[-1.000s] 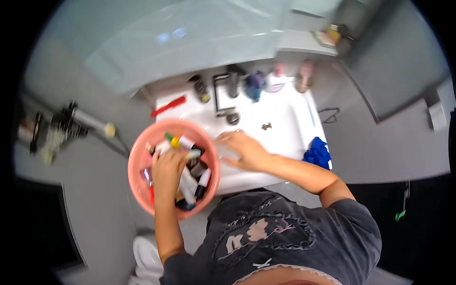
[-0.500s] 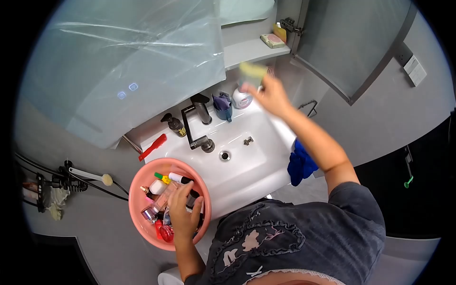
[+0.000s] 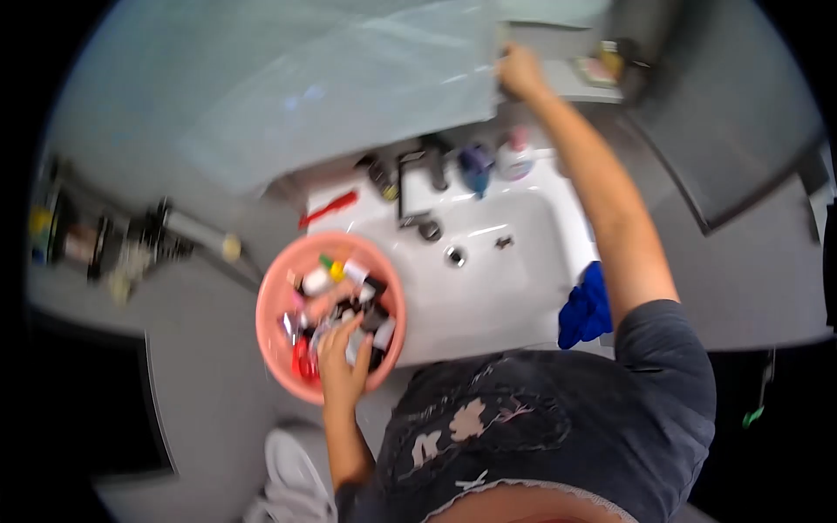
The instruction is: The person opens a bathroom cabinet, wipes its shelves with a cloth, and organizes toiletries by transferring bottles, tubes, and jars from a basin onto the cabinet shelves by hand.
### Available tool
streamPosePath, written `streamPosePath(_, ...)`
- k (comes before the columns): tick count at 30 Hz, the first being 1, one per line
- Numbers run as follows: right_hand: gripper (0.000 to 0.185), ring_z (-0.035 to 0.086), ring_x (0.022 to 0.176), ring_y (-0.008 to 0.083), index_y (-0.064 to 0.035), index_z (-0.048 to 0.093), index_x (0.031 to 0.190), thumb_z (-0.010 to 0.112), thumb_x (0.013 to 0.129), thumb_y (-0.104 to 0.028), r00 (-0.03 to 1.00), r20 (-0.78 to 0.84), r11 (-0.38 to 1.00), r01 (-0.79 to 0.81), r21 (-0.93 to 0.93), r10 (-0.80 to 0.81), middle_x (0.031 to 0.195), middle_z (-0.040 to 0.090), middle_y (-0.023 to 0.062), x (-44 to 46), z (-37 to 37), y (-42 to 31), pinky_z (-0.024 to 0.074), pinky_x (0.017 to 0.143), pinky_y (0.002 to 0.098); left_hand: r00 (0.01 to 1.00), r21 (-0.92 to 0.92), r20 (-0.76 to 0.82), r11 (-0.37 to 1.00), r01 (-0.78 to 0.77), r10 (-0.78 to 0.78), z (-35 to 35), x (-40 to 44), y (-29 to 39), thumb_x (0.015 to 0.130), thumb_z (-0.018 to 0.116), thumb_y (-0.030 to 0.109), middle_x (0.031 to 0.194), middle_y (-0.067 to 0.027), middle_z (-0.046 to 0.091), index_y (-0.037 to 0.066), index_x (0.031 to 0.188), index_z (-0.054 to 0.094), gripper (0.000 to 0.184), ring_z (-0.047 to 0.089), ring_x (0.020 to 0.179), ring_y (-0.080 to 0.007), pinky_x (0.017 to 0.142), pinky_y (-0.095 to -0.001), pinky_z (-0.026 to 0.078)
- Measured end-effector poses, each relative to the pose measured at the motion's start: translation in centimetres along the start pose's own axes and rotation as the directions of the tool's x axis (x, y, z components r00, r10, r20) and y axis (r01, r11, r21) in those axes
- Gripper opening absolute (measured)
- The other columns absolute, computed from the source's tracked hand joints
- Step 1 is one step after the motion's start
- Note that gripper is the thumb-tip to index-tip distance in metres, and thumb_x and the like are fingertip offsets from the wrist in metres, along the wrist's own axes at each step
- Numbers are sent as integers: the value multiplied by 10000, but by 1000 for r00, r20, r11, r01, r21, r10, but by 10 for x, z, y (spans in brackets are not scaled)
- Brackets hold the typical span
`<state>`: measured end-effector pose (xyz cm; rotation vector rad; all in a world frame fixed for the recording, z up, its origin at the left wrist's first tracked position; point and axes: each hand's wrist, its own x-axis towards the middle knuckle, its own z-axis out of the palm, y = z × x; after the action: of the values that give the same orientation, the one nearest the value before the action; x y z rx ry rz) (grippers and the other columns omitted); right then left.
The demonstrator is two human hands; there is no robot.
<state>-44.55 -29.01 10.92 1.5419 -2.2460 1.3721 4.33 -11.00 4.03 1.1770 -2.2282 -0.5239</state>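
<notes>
Left hand (image 3: 343, 353) is over the near part of the pink basin (image 3: 273, 342), fingers spread, thumb apart, clenched on nothing visible; the mixed bottles and small containers (image 3: 353, 272) lie heaped under and beside it. Right hand (image 3: 521, 71) is raised to the cabinet shelf (image 3: 565, 80), fingertips hidden by the mirror panel (image 3: 375, 78) and blurred; whether it grasps anything cannot be told. Risk, judged: anything poorly gripped up there could catch the panel's edge and drop toward the sink (image 3: 514, 305). Risk: a lowered right forearm could sweep over the pink-topped bottle (image 3: 515, 161), which stands just beside the blue cup (image 3: 475, 174). Risk: the basin overlaps the sink's left edge in this view, its support unseen; a push on the rim might tip it if it is poorly borne. Edges: shelf lip just beside the right hand; swung-out cabinet door (image 3: 732, 105) farther right, apart from the arm. Widest room for movement appears to be above the sink bowl, between basin and blue cloth (image 3: 586, 309); tightest, between panel and shelf.
</notes>
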Motion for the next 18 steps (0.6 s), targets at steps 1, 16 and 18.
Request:
streamPosePath(1,357,632,835,387,45,618,980,587,778,-247,999,14,995,46,-94,-45,861,642,261,0,-1,-1,489,739,445,999,37,-19,999,29,-28,-2,-6,-9,818,613,163,1045,-156,615,56,1090,610,293,546,979,-348,901,-422,380)
streamPosePath(16,481,590,776,127,5,559,1206,606,761,-170,956,293,985,-42,170,-10,948,663,109,25,-7,38,472,706,242,916,-58,-50,917,395,-398,1,14,-120,808,622,123,1038,-154,636,33,1098,600,304,606,977,-288,853,-364,465)
streamPosePath(18,536,593,784,134,10,512,1250,617,761,-184,953,302,983,-53,174,-2,992,651,130,28,-6,52,474,708,244,951,31,34,952,306,-307,25,34,-143,775,640,117,1036,-140,636,51,1051,629,284,601,963,-298,845,-376,467)
